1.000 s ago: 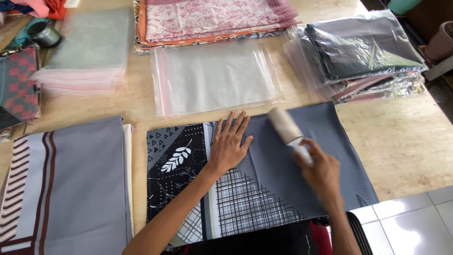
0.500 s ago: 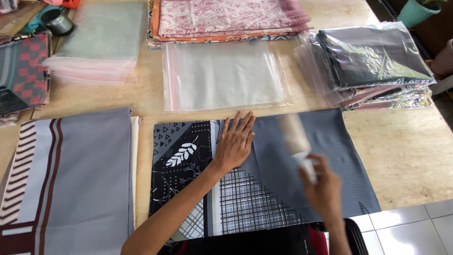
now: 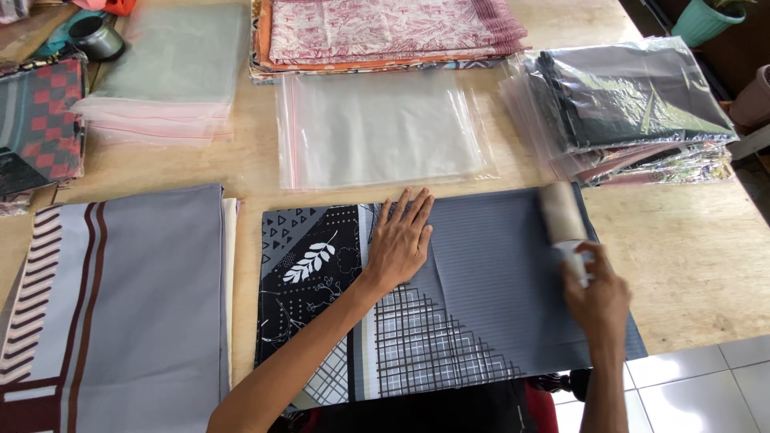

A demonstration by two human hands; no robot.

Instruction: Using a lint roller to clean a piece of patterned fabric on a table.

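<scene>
A folded grey and black patterned cloth lies flat on the wooden table in front of me. My left hand presses flat on its middle, fingers spread. My right hand grips the white handle of a lint roller, whose roll rests on the cloth's right edge, near its far corner.
An empty clear zip bag lies just beyond the cloth. A stack of bagged cloths sits at the right, pink patterned fabrics at the back, clear bags at back left, and a grey striped cloth at the left.
The lint roller has moved from the cloth's middle to its right edge, and my right hand followed. My left hand stayed pressed on the cloth.
</scene>
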